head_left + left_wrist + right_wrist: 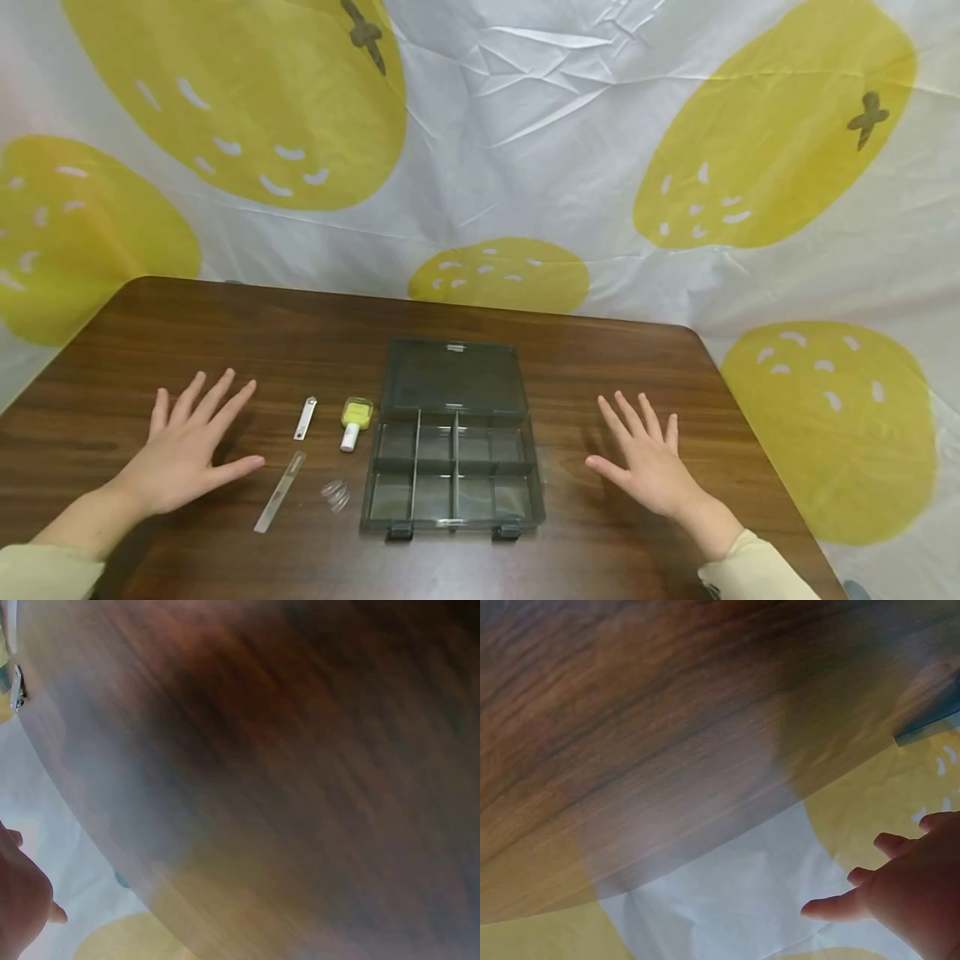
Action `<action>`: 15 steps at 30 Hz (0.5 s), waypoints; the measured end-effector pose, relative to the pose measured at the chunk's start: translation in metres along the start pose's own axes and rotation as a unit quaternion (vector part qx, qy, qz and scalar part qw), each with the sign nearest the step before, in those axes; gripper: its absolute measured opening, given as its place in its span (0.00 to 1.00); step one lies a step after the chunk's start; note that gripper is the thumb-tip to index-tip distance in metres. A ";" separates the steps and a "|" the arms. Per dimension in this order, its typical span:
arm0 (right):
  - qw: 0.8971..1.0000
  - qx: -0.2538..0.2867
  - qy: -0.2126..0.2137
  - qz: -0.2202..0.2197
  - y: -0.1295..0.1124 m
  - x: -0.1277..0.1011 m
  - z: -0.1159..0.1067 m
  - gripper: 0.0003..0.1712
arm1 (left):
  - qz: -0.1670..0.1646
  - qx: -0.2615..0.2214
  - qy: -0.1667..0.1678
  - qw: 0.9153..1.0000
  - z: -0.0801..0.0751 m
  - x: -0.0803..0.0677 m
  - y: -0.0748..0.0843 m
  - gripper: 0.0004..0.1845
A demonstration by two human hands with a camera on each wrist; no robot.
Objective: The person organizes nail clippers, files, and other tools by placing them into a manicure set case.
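My left hand (180, 454) is spread with straight fingers at the left of the table, holding nothing. Closest to it are a silver nail clipper (305, 418) and a slim, pale nail file (280, 492). Beside the clipper lies a bottle of yellow-green nail polish (356, 423) with a white cap. Some small clear curved pieces (335, 496), their kind unclear, sit below the bottle. A dark translucent compartment box (453, 469) stands in the middle, lid raised back and sections without contents. On its right, my right hand (651, 467) is spread and holds nothing.
The brown wooden table (600, 550) has rounded far corners. Behind it and along its right side hangs a white cloth (525, 192) with large yellow fruit prints. Two latches (401, 532) stick out from the box's front edge.
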State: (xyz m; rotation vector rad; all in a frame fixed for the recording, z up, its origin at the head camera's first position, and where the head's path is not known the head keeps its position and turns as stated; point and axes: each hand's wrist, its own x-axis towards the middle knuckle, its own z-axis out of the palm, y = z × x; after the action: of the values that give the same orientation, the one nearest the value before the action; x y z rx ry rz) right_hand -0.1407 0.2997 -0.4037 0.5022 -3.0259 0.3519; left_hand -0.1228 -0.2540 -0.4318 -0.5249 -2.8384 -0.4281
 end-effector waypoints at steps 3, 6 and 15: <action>1.000 0.007 0.002 0.006 -0.001 0.000 -0.001 0.46 | -0.003 -0.001 0.002 1.000 -0.002 0.004 0.004 0.52; 1.000 0.021 0.004 0.013 -0.003 0.000 -0.002 0.44 | -0.007 -0.004 0.000 1.000 -0.004 0.009 0.010 0.52; 0.995 0.094 -0.006 0.023 -0.013 0.003 -0.004 0.39 | -0.022 -0.015 0.005 1.000 -0.006 0.032 0.040 0.52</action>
State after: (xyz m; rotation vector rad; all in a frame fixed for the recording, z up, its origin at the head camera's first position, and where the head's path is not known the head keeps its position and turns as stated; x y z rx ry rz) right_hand -0.1393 0.2879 -0.3968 0.4454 -3.0354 0.6445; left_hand -0.1357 -0.2102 -0.4085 -0.4638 -2.8424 -0.4796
